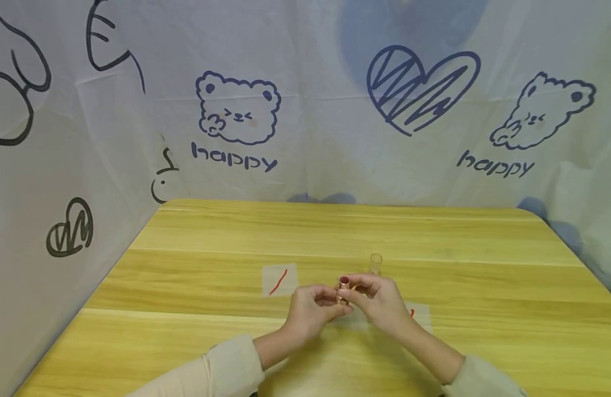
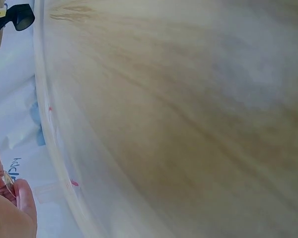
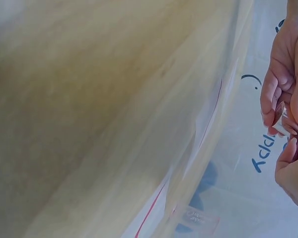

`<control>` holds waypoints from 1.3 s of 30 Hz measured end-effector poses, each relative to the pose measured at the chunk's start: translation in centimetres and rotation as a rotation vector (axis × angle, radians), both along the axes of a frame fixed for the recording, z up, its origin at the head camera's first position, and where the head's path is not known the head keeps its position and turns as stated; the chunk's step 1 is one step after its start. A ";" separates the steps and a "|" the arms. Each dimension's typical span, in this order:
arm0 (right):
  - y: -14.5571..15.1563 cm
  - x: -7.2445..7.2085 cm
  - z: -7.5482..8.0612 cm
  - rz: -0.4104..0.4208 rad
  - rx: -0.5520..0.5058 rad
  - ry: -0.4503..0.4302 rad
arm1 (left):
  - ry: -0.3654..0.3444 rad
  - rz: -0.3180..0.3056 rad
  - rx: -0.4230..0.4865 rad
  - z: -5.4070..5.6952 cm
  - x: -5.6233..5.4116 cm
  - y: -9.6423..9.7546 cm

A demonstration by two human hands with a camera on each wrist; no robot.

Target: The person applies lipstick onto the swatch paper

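Observation:
A lipstick (image 1: 344, 283) with a shiny gold tube and a dark red top is held upright between both hands, above the table. My left hand (image 1: 310, 309) grips its lower part with curled fingers and thumb. From the other side, the thumb and forefinger of my right hand (image 1: 382, 300) pinch the tube just below the red top. The fingers hide much of the tube. A clear, see-through cylinder (image 1: 376, 263) stands on the table just behind the right hand. In the left wrist view, the left hand (image 2: 12, 213) is at the lower left edge.
The wooden table (image 1: 211, 231) carries a pale square (image 1: 279, 280) with a red slash, left of the hands. Another pale square (image 1: 422, 315) with a red mark lies partly behind the right wrist. A white cloth wall (image 1: 325, 138) with drawings hangs behind the table.

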State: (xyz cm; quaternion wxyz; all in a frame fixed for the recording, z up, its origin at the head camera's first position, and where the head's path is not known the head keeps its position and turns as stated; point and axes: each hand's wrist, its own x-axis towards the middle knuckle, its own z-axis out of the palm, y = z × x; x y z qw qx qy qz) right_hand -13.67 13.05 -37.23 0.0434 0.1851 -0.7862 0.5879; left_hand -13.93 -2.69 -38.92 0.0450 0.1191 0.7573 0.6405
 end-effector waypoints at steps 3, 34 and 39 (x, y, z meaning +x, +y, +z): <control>-0.1 0.1 0.0 -0.049 -0.001 -0.015 | -0.037 0.015 -0.002 0.0 -0.1 0.1; -0.4 0.2 -0.2 -0.133 -0.050 0.032 | -0.032 -0.005 -0.018 -0.1 -0.3 0.5; -0.1 0.0 -0.3 -0.071 -0.027 0.066 | -0.022 -0.024 -0.014 -0.1 -0.3 0.4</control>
